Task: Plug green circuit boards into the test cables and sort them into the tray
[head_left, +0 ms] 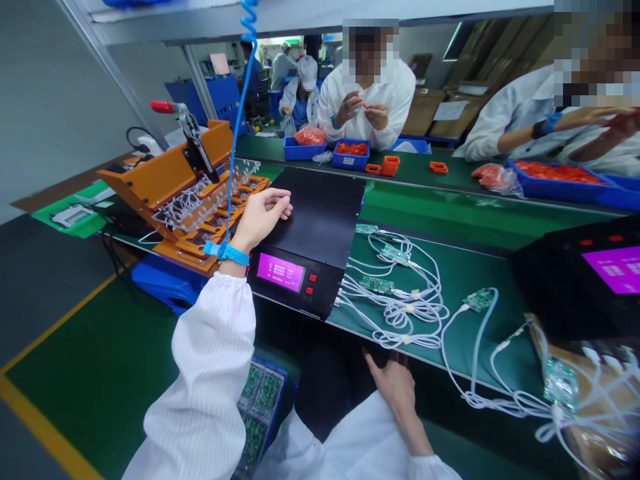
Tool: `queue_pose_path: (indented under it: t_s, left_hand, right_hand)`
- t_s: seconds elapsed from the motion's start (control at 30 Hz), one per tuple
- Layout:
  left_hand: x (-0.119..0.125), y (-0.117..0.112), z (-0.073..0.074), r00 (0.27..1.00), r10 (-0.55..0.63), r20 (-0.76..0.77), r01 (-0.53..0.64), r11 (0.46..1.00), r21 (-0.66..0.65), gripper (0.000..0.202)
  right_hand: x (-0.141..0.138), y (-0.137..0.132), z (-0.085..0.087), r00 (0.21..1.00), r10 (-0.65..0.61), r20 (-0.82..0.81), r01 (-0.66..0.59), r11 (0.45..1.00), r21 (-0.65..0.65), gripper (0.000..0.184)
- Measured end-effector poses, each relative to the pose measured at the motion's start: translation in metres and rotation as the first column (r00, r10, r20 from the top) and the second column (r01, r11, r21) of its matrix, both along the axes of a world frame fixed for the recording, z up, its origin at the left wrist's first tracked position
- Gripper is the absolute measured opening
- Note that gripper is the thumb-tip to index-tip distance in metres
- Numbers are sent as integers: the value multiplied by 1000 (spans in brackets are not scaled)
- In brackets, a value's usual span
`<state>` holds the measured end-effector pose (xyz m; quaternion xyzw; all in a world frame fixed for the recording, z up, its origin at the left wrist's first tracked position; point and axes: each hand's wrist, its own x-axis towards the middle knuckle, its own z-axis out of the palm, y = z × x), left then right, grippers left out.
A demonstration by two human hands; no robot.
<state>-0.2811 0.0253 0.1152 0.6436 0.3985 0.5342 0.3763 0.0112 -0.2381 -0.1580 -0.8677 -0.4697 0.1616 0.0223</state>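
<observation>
My left hand (263, 217), with a blue wrist strap, rests at the left edge of a black box (320, 220). Its fingers are loosely curled together and no object shows in them. The box has a lit pink screen (281, 272) and two red buttons. White cables (400, 313) run from its right side to several green circuit boards (377, 285). Low in front of the table edge is my right hand (395, 383), near my lap. Its thumb is spread out and its fingertips are partly hidden; I see nothing held.
An orange fixture (170, 187) with a red-handled clamp stands at left. A blue coiled cord (243, 100) hangs down to my wrist strap. Another black box (585, 280) stands at right. Across the bench, people handle orange parts beside blue bins (351, 160). Boards fill a tray (280, 393) below.
</observation>
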Motion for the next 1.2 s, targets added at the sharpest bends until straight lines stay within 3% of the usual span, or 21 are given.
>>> queue_pose_path:
  t_s: [0.57, 0.97, 1.2]
  left_hand:
    - [0, -1, 1, 1000, 6, -11, -6, 1000, 9, 15]
    - [0, -1, 2, 999, 20, -25, -20, 1000, -3, 15]
    - [0, -1, 1, 1000, 16, -26, -16, 1000, -2, 14]
  right_hand:
    - [-1, 0, 5, 1000, 8, 17, -8, 1000, -18, 80]
    - [0, 2, -8, 1000, 24, 16, -24, 1000, -14, 80]
    - [0, 1, -4, 999, 27, 24, -26, 999, -35, 76]
